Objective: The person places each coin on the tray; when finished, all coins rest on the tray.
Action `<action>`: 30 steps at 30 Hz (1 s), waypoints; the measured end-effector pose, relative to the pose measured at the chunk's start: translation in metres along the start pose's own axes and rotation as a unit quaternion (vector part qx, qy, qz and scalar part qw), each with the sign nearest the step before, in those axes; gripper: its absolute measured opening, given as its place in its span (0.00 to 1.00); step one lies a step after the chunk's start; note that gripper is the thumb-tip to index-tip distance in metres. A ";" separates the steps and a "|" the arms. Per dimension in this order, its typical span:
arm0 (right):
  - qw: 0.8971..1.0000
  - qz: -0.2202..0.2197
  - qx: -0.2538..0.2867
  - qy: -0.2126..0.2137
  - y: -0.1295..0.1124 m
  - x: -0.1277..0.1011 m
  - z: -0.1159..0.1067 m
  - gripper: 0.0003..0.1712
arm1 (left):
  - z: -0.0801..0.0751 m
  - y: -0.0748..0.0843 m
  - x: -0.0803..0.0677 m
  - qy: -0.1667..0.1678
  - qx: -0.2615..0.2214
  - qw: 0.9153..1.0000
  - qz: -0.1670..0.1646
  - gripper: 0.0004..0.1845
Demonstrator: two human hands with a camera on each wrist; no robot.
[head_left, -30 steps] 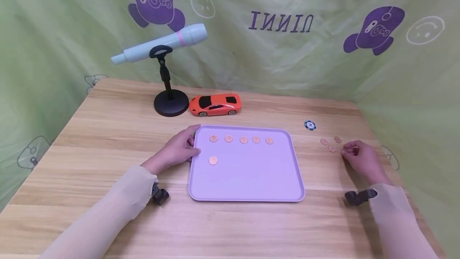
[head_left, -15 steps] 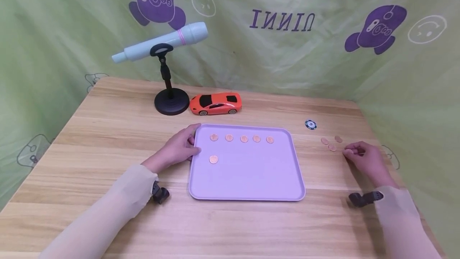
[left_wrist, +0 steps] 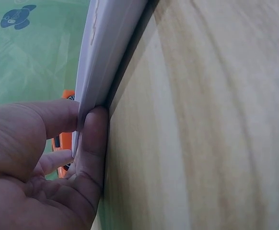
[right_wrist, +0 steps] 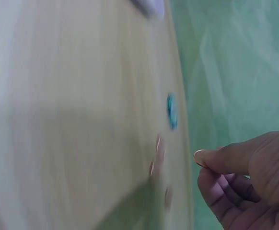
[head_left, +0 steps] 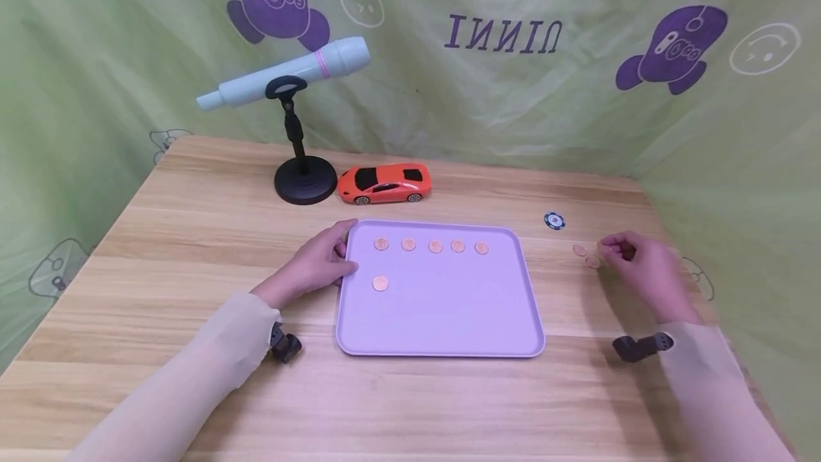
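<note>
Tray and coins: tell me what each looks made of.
The tray looks like matte plastic: even lilac colour, moulded rounded rim, no shine. The coins look like copper-toned metal: small flat orange-brown discs, though plastic tokens can't be ruled out at this size.

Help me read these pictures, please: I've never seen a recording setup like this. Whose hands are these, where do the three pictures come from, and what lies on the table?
No machine here: a person works with bare hands. The wide picture comes from a camera on the head; the two close, blurrier ones come from cameras strapped to each wrist.

On the wooden table lies a lilac tray holding six copper coins: five in a row, one below. The left hand holds the tray's left edge; the left wrist picture shows the thumb and a finger on its rim. The right hand has its fingers curled beside a few loose coins right of the tray; whether it holds one, I cannot tell. Behind stand an orange toy car, a toy telescope on a stand and a dark chip.
</note>
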State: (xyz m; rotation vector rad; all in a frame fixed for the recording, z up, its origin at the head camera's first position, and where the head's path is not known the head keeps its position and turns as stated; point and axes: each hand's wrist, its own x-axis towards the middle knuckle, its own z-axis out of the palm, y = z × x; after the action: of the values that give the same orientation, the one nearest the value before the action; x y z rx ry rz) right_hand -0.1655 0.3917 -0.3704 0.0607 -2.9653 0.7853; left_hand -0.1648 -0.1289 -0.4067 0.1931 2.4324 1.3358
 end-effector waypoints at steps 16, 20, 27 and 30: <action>0.987 -0.089 0.102 -0.087 -0.107 0.013 0.063 0.08 | 0.002 -0.002 0.000 0.000 -0.001 1.000 0.010 0.43; 0.977 -0.083 0.149 -0.131 -0.133 0.017 0.086 0.09 | 0.000 -0.002 -0.001 0.006 0.003 1.000 0.009 0.43; 0.955 -0.098 0.200 -0.197 -0.169 0.016 0.120 0.07 | 0.000 -0.004 0.001 0.006 0.005 1.000 0.014 0.43; 0.945 -0.107 0.216 -0.220 -0.179 0.013 0.132 0.06 | 0.000 -0.003 0.001 0.006 0.006 1.000 0.012 0.43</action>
State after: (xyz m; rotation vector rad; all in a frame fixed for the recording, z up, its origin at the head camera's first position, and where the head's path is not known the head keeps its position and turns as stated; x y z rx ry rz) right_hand -0.1764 0.1710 -0.3952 0.6491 -3.0178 1.5451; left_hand -0.1655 -0.1300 -0.4093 0.2198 2.4550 1.3370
